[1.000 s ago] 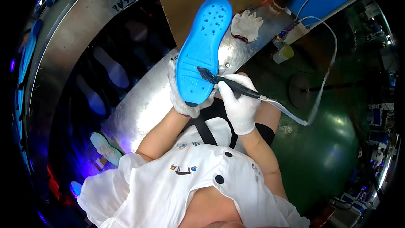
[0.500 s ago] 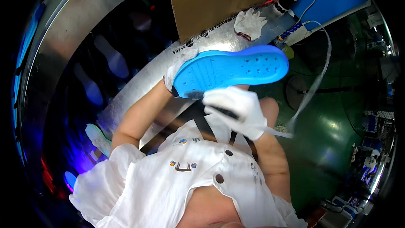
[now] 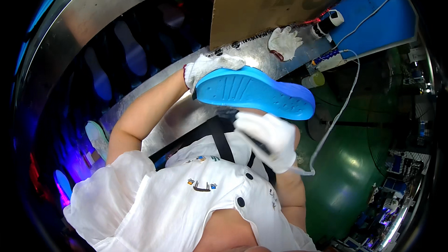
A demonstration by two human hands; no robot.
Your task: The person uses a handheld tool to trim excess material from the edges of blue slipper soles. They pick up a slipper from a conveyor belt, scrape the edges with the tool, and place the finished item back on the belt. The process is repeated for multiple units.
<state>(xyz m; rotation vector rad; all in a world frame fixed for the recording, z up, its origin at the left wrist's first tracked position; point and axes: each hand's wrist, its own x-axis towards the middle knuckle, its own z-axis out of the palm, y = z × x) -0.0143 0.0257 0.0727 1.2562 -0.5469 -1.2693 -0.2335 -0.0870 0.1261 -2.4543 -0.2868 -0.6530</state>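
My left hand (image 3: 210, 69), in a white knit glove, grips the heel end of a bright blue shoe sole (image 3: 252, 91). The sole's grooved and dotted face is turned up, its broad end pointing right and a little down. Just below it, my right hand (image 3: 268, 140), also white-gloved and blurred by motion, is closed round a dark-tipped tool that looks like a brush (image 3: 227, 114). Its tip sits close to the sole's lower edge; whether they touch I cannot tell. A pale thin hose (image 3: 330, 133) runs up to the right from behind this hand.
A curved metal bench (image 3: 135, 100) borders a dark conveyor carrying several soles (image 3: 130, 49). Beyond my hands lie a cardboard sheet (image 3: 266, 9) and a loose white glove (image 3: 284, 43). A blue panel (image 3: 373, 18) stands far right, with the hose's fitting (image 3: 328, 58) near its edge.
The sole's broad end has swung downward. My right hand with the tool has moved slightly down and right, away from the heel end. The whole view has shifted a little.
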